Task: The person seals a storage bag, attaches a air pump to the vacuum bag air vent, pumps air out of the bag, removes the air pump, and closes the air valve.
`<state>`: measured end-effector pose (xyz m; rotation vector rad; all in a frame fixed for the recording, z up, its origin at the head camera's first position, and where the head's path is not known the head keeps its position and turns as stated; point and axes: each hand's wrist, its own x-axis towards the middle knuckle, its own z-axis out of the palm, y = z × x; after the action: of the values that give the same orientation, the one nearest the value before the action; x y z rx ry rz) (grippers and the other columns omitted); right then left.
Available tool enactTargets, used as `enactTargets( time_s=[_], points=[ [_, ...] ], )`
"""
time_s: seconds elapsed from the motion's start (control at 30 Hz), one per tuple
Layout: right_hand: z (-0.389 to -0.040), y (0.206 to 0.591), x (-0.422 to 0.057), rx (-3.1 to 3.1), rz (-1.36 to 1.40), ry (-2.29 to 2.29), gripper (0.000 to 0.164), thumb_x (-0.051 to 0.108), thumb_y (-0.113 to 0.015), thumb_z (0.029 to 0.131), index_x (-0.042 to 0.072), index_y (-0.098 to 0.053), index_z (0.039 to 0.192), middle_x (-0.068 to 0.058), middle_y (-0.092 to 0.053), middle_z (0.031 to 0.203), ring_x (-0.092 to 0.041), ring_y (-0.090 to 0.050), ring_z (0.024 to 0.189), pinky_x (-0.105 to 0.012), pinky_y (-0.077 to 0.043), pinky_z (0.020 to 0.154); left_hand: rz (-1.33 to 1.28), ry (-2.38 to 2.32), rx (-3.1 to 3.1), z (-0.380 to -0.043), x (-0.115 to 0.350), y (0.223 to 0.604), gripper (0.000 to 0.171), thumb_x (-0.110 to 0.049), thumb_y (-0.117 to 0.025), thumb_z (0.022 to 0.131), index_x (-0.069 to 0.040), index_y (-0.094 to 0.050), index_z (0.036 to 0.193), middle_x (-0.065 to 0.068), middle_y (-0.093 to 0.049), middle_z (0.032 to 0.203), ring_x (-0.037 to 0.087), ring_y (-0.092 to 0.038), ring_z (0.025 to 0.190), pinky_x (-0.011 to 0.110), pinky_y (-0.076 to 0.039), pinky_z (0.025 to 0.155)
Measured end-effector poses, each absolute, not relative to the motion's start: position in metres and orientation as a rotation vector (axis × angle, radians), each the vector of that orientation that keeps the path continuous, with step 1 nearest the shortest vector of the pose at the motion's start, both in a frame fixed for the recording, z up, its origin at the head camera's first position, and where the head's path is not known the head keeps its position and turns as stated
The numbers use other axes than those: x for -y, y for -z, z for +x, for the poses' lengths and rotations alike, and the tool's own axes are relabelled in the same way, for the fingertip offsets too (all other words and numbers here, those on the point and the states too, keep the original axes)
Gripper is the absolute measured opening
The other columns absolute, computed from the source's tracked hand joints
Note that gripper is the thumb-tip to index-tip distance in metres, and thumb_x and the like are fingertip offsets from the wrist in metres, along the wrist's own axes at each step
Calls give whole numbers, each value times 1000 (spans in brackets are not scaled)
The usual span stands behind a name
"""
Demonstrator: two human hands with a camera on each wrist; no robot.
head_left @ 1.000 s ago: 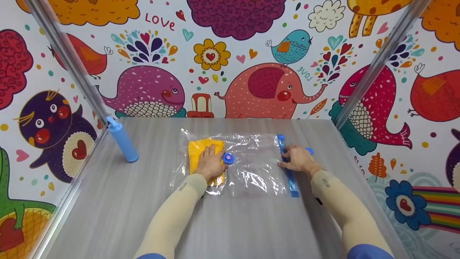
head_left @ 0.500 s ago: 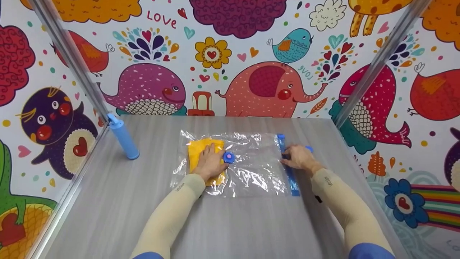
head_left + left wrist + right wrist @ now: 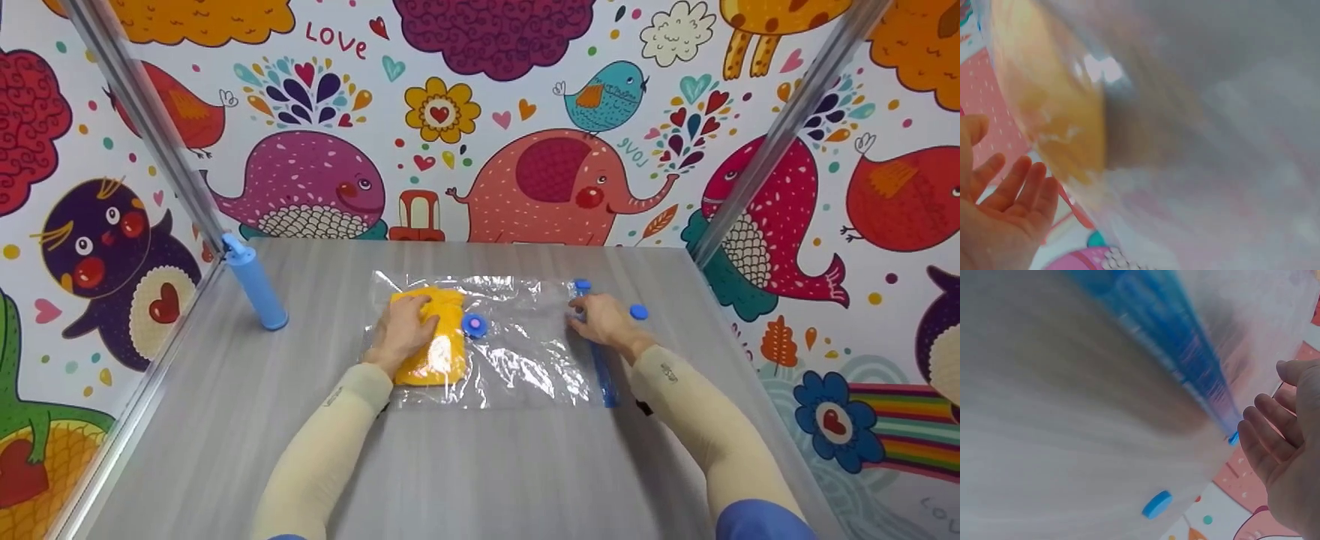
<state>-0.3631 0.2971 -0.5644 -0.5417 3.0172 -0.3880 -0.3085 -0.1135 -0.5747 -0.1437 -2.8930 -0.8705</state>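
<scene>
A clear plastic vacuum storage bag (image 3: 517, 360) lies flat, with a folded yellow cloth (image 3: 442, 349) inside its left part. Beside the cloth sits the bag's round blue valve (image 3: 475, 325) with a pink centre. My left hand (image 3: 401, 330) is over the cloth's left side, fingers loosely bent and holding nothing; the left wrist view shows its fingers (image 3: 1022, 191) spread apart. At the bag's right end, my right hand (image 3: 607, 322) is over the blue zip strip (image 3: 605, 379). Its fingers (image 3: 1272, 422) look relaxed, with no grip on the strip (image 3: 1168, 337).
A light blue hand pump (image 3: 259, 289) stands on the grey table (image 3: 510, 472) at the back left. Right of my right hand lies a small blue cap (image 3: 638, 312). Printed walls with metal corner posts (image 3: 780, 142) enclose the table's back and sides.
My left hand has slid left from beside the valve, uncovering more of the yellow cloth. My right hand has shifted slightly left, so the blue cap shows fully.
</scene>
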Motion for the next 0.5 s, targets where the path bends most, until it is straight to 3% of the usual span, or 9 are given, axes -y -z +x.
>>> enactTargets(
  time_s=[0.2,0.5],
  points=[
    [-361,564,-286,-2976,-515,410,45,29,-75,105,3,-74,141,-20,-81,132,-41,-78,122,-58,-65,106,77,1019,2691,-305,149,571,43,-28,-73,106,-3,-73,142,23,-77,139,45,-74,129,60,-59,115],
    [-357,576,-279,-2925,-584,446,60,40,-79,104,-2,-69,146,-24,-76,141,-45,-73,132,-61,-60,114,402,1156,2440,-275,212,581,39,-24,-70,106,-2,-73,138,25,-76,139,46,-71,128,61,-56,112]
  ],
)
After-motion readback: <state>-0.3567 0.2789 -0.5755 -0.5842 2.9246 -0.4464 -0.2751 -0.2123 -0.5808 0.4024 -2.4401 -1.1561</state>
